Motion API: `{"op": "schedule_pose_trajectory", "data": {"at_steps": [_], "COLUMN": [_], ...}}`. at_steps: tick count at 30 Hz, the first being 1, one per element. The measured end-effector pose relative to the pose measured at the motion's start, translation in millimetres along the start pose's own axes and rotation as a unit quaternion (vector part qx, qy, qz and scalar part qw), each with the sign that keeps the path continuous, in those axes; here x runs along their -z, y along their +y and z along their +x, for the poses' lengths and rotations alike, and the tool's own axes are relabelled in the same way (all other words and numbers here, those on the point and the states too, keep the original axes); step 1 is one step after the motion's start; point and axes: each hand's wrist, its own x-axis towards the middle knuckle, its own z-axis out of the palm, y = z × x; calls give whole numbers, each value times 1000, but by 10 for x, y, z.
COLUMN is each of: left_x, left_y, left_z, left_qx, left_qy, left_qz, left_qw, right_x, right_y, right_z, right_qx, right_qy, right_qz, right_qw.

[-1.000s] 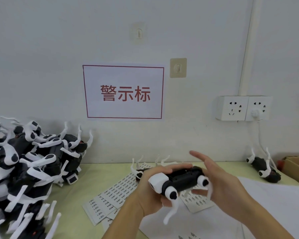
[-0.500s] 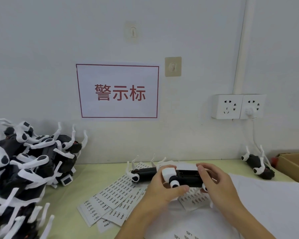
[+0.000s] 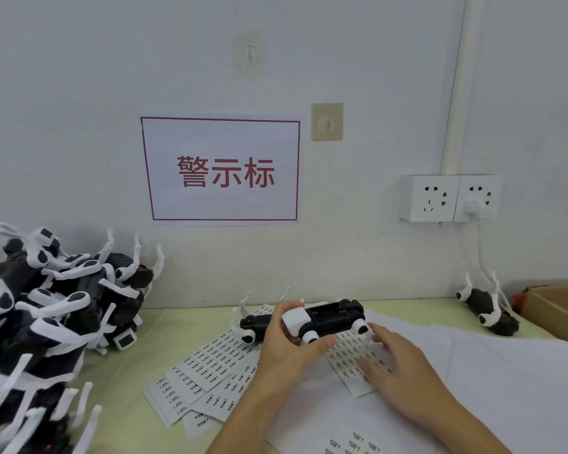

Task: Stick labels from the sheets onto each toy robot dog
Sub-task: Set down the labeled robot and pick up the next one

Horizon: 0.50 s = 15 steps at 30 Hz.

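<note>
Hands labelling a toy robot dog at a table.
The left hand point(image 3: 289, 347) grips a black-and-white toy dog point(image 3: 325, 319) belly-up above the label sheets point(image 3: 217, 365); the right hand point(image 3: 397, 371) rests on one sheet, fingers loosely spread. A cardboard box point(image 3: 561, 309) sits far right, contents hidden.

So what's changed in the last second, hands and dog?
The left hand has lowered the dog from chest height to just above the label sheets, still gripping it belly-up. The right hand let go of the dog and dropped onto a sheet, fingers spread flat on the labels. The dog pile and the lone dog by the box stayed put.
</note>
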Motion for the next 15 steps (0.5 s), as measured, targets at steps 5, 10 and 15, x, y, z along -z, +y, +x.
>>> {"op": "schedule_pose_trajectory", "data": {"at_steps": [5,10,15], "left_x": [25,87,77], "left_y": [-8,78,58], "left_z": [61,96,105], "left_qx": [34,75,70], "left_qy": [64,100,99], "left_qz": [-68,-251,-256], "left_qw": [995,960,959], "right_x": [-9,18,47], "right_y": [-2,10,12], "right_z": [7,13,13], "right_qx": [-28,-48,-57], "right_qy": [-24,-30,3], "right_qz": [-63,-21,58], "right_qw": [997,998,997]}}
